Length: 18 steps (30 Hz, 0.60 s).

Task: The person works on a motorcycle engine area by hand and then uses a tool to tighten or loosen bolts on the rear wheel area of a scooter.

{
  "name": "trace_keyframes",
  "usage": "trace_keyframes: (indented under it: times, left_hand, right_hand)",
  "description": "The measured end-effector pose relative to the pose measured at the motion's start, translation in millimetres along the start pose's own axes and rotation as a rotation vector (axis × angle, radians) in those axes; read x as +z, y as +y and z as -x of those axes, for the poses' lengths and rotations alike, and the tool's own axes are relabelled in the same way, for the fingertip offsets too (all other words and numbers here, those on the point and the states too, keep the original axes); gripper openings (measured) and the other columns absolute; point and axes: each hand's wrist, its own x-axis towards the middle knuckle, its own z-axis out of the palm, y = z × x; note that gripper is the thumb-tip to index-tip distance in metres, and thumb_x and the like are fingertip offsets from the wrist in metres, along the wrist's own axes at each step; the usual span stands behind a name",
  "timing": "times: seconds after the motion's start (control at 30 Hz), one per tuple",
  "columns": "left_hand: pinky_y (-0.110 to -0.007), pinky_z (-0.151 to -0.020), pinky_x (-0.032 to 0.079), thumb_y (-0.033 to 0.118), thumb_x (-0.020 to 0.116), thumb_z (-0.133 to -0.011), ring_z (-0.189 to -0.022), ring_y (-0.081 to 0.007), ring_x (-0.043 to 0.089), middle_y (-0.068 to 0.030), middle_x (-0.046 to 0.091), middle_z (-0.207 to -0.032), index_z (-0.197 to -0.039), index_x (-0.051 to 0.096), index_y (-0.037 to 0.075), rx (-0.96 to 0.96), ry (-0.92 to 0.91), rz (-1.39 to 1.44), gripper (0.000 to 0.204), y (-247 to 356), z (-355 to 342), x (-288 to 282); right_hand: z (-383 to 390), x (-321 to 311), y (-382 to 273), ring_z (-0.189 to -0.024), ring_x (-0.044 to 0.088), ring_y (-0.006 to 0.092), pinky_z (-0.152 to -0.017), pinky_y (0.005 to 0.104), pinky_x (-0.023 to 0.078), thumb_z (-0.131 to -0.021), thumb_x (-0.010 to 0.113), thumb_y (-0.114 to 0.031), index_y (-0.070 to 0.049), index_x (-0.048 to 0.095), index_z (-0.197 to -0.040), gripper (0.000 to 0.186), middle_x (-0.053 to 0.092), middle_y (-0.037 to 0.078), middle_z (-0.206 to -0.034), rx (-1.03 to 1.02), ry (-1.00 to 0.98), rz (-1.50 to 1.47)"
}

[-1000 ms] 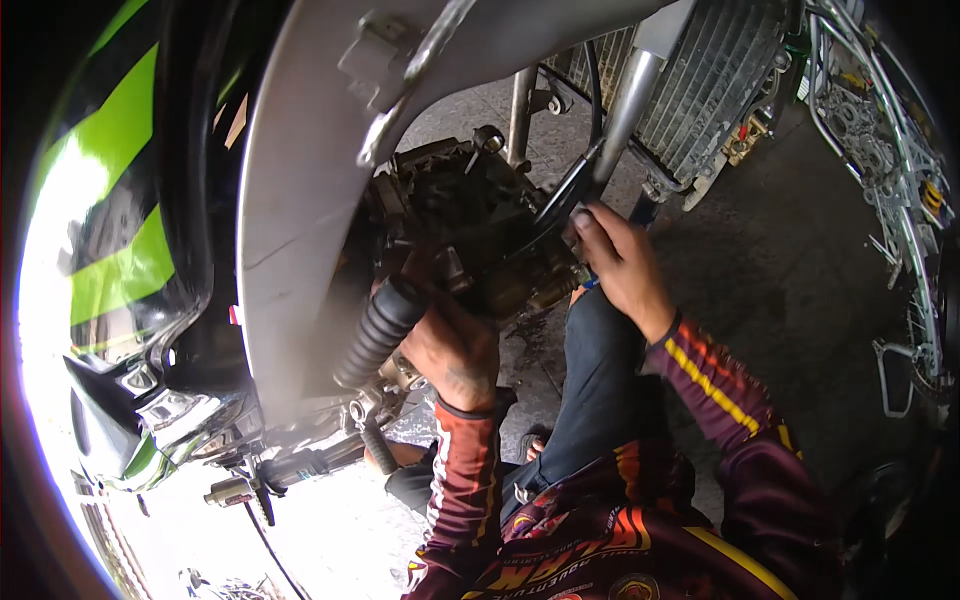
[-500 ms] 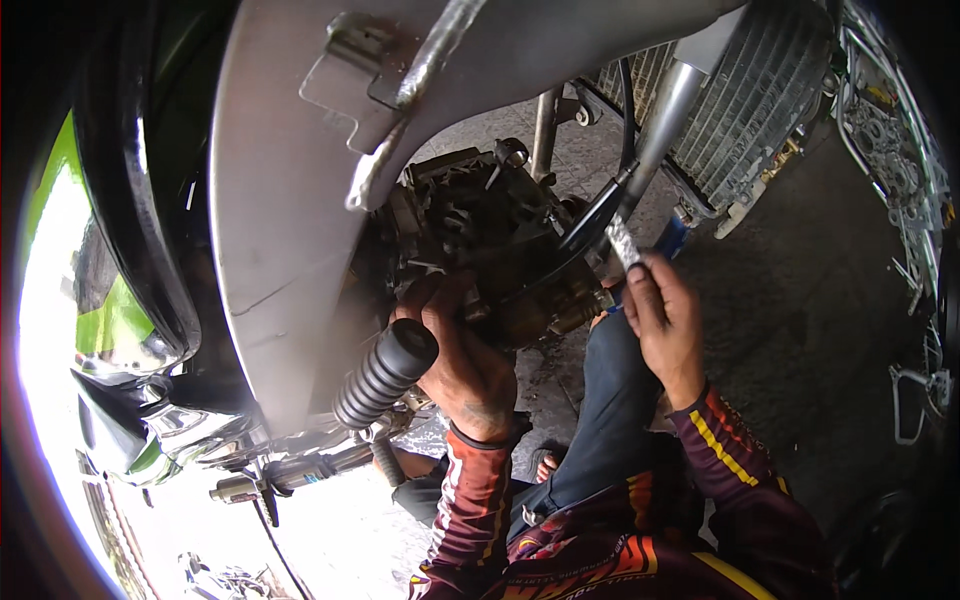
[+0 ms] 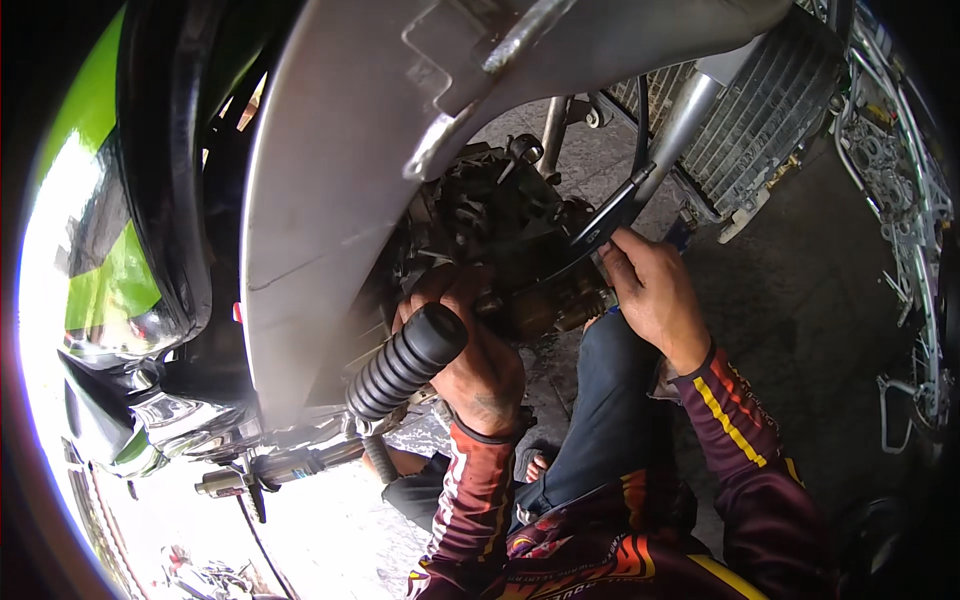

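Note:
My left hand (image 3: 470, 375) reaches up behind a black ribbed rubber footpeg (image 3: 400, 365), fingers curled against the underside of a dirty engine (image 3: 500, 210); what they grip is hidden. My right hand (image 3: 650, 290), at the engine's right side, is closed with thumb and fingers just below a black cable (image 3: 615, 210) and a silver tube (image 3: 680, 125); I cannot make out what it holds. A wide grey metal frame member (image 3: 310, 200) arches above the engine.
Green and black bodywork (image 3: 110, 275) lines the left. A finned radiator (image 3: 755, 120) stands behind the tube, and a bare metal frame with mechanical parts (image 3: 895, 180) runs down the far right. My bent leg (image 3: 590, 400) is below the engine on the paved floor.
Half a second ago a short silver textured tool showed in my right hand; now it is out of sight as that hand has moved slightly up and left, under the cable.

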Motion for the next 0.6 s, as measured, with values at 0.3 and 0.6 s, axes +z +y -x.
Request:
trace_keyframes:
  times: [0.3, 0.6]
  left_hand:
    - [-0.039, -0.075, 0.047, 0.001, 0.047, -0.08, -0.088, -0.033, 0.06, -0.015, 0.06, -0.095, -0.097, 0.063, 0.004, 0.011, -0.003, 0.042, 0.024, 0, 0, 0]
    - [-0.038, -0.074, 0.047, 0.001, 0.045, -0.081, -0.086, -0.033, 0.061, -0.0148, 0.06, -0.093, -0.095, 0.063, 0.003, 0.004, -0.006, 0.064, 0.023, -1, 1, 1]
  right_hand:
    - [9, 8, 10, -0.061, 0.062, 0.0364, -0.054, 0.0364, 0.044, -0.094, 0.056, -0.013, 0.002, 0.06, -0.099, 0.016, 0.059, 0.022, -0.069, 0.164, 0.063, -0.238]
    - [7, 1, 1, -0.056, 0.06, 0.0211, -0.054, 0.032, 0.044, -0.094, 0.054, -0.01, 0.002, 0.06, -0.1, 0.015, 0.058, 0.018, -0.069, 0.278, -0.081, -0.213]
